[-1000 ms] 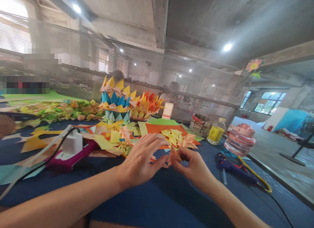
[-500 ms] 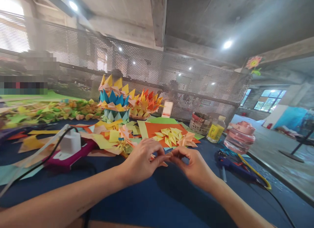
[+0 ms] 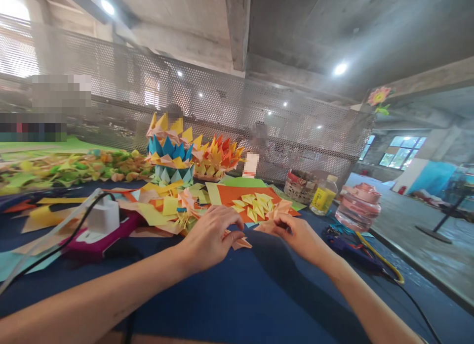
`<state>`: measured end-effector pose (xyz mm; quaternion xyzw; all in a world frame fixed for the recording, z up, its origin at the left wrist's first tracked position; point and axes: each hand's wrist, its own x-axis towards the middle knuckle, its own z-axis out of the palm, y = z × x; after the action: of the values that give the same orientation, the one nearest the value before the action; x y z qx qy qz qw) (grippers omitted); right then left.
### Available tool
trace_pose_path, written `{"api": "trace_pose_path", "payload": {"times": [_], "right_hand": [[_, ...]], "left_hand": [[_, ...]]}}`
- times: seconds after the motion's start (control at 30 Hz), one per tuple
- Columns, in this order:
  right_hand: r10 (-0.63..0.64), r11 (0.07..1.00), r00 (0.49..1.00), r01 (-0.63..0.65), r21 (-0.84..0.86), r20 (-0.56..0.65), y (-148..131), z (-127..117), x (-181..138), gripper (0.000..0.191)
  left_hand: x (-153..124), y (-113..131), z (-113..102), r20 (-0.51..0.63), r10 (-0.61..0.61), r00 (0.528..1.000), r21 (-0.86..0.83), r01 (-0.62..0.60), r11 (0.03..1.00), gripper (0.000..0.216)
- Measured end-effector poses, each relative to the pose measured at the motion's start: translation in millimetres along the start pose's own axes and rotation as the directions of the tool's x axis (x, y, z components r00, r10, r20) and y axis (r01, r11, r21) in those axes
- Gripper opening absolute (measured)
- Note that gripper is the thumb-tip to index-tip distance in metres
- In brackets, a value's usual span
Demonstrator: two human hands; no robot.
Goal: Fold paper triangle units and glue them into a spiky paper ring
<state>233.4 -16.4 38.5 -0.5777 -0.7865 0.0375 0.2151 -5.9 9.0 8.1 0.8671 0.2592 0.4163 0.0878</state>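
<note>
In our right hand, thumb and fingers are clamped on a peach folded piece near the yellow folds. Our left hand curls over other peach folds above the tabletop; whether its grip is closed, we cannot tell.

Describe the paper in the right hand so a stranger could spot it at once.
On the blue table, find the orange sheet bearing yellow pieces. Just nearer the camera, the right hand grips the paper, its tip pointing left. It is peach, not yellow, and held, unlike the peach piece behind.
</note>
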Motion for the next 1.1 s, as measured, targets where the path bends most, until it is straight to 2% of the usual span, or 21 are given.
{"api": "trace_pose_path", "payload": {"times": [0.13, 0.23, 0.47, 0.6, 0.7, 0.83, 0.97, 1.1], "right_hand": [[0.033, 0.999, 0.998, -0.033, -0.014, 0.052, 13.4, 2.3, 2.5, 0.007], [0.031, 0.999, 0.995, -0.030, -0.018, 0.093, 15.9, 6.2, 1.0, 0.017], [-0.014, 0.998, 0.997, 0.018, -0.056, 0.076, 22.3, 3.2, -1.2, 0.020], [-0.020, 0.995, 1.000, 0.019, -0.094, -0.012, 32.1, -8.0, -3.8, 0.026], [0.037, 0.985, 0.995, -0.053, -0.165, -0.098, 51.0, -22.7, -15.7, 0.029], [0.170, 0.929, 0.971, -0.214, -0.301, -0.167, 89.5, -47.4, -47.9, 0.031], [0.291, 0.839, 0.942, -0.335, -0.429, -0.167, 117.8, -65.0, -81.6, 0.029], [0.383, 0.767, 0.913, -0.400, -0.502, -0.142, 124.7, -66.4, -96.3, 0.026]], "left_hand": [[-0.8, -0.3, -0.9, 0.050, 0.112, 0.992, -0.103, -0.106, 0.989, 0.013], [-1.1, 2.4, -2.2, 0.096, 0.161, 0.982, -0.114, -0.150, 0.982, 0.019], [-2.3, -3.8, -2.3, 0.187, 0.106, 0.977, -0.041, -0.100, 0.994, 0.021], [-2.1, -8.2, -1.2, 0.207, 0.099, 0.973, -0.032, -0.095, 0.995, 0.021], [-2.5, -9.7, 0.0, 0.218, 0.117, 0.969, -0.036, -0.112, 0.993, 0.022], [-3.5, -11.7, 2.2, 0.219, 0.120, 0.968, -0.014, -0.119, 0.993, 0.024], [-4.1, -14.2, 3.5, 0.229, 0.117, 0.966, -0.014, -0.117, 0.993, 0.025], [-3.6, -16.1, 5.2, 0.246, 0.109, 0.963, -0.013, -0.109, 0.994, 0.024]]}}
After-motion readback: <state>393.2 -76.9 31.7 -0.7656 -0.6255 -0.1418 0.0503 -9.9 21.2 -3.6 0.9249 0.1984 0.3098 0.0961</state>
